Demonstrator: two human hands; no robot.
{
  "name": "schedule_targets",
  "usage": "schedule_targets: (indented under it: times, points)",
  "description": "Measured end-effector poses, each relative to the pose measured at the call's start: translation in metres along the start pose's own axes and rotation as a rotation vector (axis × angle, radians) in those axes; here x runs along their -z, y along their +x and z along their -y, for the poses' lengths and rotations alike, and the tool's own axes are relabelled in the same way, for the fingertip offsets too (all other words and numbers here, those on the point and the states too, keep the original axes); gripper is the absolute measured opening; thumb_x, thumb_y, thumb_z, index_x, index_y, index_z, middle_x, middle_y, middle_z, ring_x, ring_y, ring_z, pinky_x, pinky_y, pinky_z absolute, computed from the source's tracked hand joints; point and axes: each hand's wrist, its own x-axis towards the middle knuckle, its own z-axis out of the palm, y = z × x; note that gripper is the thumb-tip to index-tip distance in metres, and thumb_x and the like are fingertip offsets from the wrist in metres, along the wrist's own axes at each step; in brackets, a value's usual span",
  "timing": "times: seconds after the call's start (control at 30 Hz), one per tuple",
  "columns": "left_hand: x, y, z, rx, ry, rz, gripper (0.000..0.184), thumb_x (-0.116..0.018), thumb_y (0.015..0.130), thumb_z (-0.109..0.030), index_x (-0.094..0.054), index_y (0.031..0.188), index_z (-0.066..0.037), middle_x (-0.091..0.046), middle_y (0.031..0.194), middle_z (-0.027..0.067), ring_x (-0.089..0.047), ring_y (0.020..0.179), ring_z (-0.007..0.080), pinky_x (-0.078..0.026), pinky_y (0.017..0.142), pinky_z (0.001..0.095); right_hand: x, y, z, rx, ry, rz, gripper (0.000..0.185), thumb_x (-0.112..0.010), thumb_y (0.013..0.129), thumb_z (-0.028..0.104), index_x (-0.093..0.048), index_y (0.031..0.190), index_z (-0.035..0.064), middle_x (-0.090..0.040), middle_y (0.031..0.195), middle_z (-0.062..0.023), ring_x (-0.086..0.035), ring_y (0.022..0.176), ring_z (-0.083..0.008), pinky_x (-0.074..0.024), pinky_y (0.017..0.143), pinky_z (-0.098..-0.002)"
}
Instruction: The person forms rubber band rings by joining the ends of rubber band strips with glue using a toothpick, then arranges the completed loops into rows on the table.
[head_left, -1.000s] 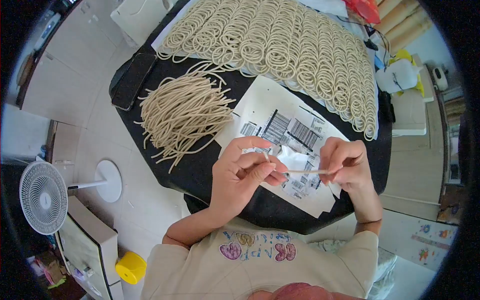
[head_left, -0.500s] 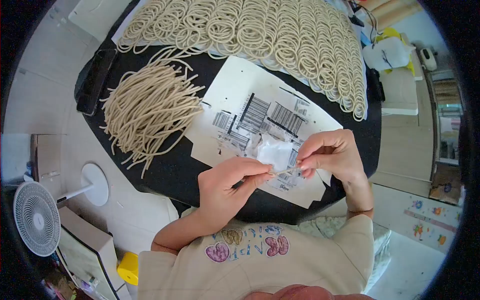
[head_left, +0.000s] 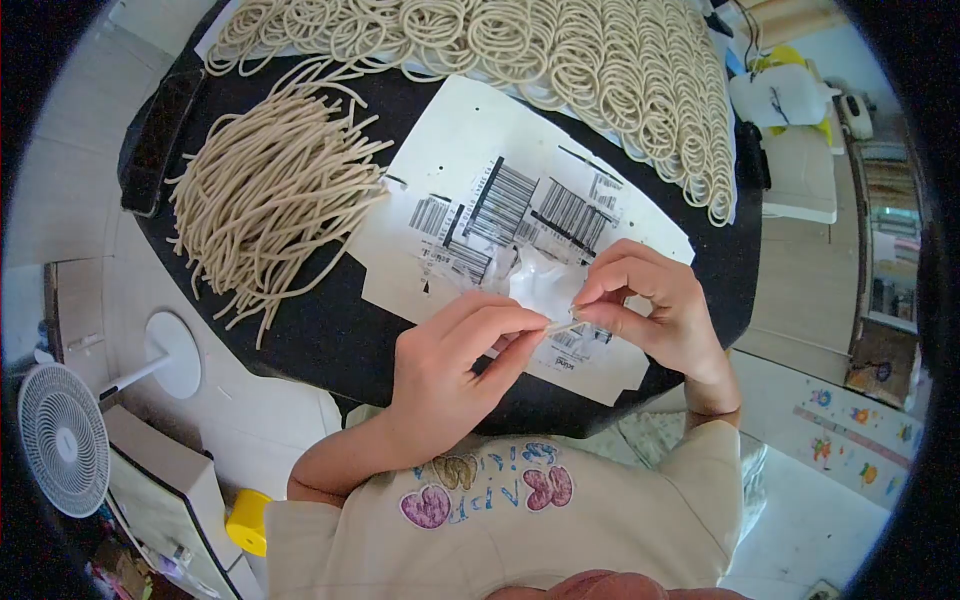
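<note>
Black-covered counter (head_left: pixel 335 352) under everything, label sheet (head_left: pixel 415 155) as reference. Shirt (head_left: pixel 590 520) on the near side of the sheet: colored lettering plus heart and butterfly-like patches, wording not reliably readable. Ring array (head_left: pixel 600 85): beige loops in overlapping rows, beyond the sheet's far edge. Cord pile (head_left: pixel 270 195): loose beige lengths, left of the sheet, ends reaching its edge. Fan (head_left: pixel 65 445): white, off the counter, well left of the sheet. The sheet itself is off-white with cut corners and several barcodes; fine print too small, short bold word at its near end unclear. Left hand (head_left: pixel 450 355) and right hand (head_left: pixel 655 310) both over the sheet's near part, fingertips close together, each pinched narrow on the short cord (head_left: pixel 562 329). Black slab (head_left: pixel 165 140) left of the sheet, past the pile. White crumpled piece (head_left: pixel 545 285) on the sheet, just beyond the cord.
</note>
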Motion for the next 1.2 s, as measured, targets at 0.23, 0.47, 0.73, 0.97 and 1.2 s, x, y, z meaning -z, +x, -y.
schedule_targets:
  times: [0.23, 0.47, 0.73, 0.97, 1.2]
  points:
    - [0.002, 0.0, 0.002, -0.004, 0.031, 0.037, 0.016, -0.071, 0.076, 0.004, -0.068, 0.091, -0.002, -0.066, 0.087, 0.0094, -0.066, 0.073, 0.0159, -0.054, 0.062, 0.0251, -0.006, 0.003, -0.002, 0.133, -0.28, -0.014, 0.017, -0.07, 0.074, -0.002, -0.062, 0.089, 0.0028, -0.058, 0.088, -0.0081, -0.061, 0.074, -0.0227, -0.0505, 0.063, -0.0299]
    - [0.002, -0.001, 0.003, 0.01, 0.062, 0.063, 0.015, -0.072, 0.076, 0.003, -0.068, 0.09, -0.002, -0.066, 0.086, 0.0097, -0.067, 0.071, 0.0163, -0.054, 0.062, 0.0251, -0.011, 0.004, -0.006, 0.18, -0.343, -0.01, 0.021, -0.071, 0.071, -0.002, -0.061, 0.089, 0.0031, -0.058, 0.087, -0.0092, -0.062, 0.074, -0.0255, -0.0522, 0.062, -0.0331]
    - [0.003, -0.001, 0.002, 0.011, 0.052, 0.071, 0.014, -0.072, 0.077, 0.002, -0.068, 0.089, -0.002, -0.065, 0.085, 0.0095, -0.066, 0.07, 0.0162, -0.054, 0.062, 0.0252, -0.016, 0.005, -0.008, 0.184, -0.382, -0.034, 0.022, -0.072, 0.071, -0.002, -0.061, 0.089, 0.0032, -0.059, 0.087, -0.0099, -0.062, 0.074, -0.0263, -0.0526, 0.062, -0.0332]
    - [0.006, -0.001, 0.002, 0.023, -0.006, 0.057, 0.014, -0.072, 0.077, 0.003, -0.068, 0.089, -0.002, -0.065, 0.086, 0.0099, -0.066, 0.071, 0.0151, -0.053, 0.062, 0.0249, -0.013, 0.004, -0.004, 0.098, -0.285, -0.047, 0.019, -0.072, 0.074, -0.001, -0.063, 0.09, 0.0023, -0.06, 0.089, -0.0097, -0.062, 0.075, -0.0226, -0.0524, 0.062, -0.0318]
    - [0.007, 0.002, 0.002, 0.061, -0.285, -0.016, 0.012, -0.07, 0.079, 0.002, -0.068, 0.091, 0.0, -0.067, 0.087, 0.0096, -0.066, 0.074, 0.0139, -0.054, 0.066, 0.0243, -0.005, 0.006, -0.005, 0.157, 0.103, 0.017, 0.012, -0.065, 0.082, -0.003, -0.063, 0.094, -0.001, -0.063, 0.095, -0.0092, -0.061, 0.081, -0.0143, -0.0508, 0.071, -0.0249]
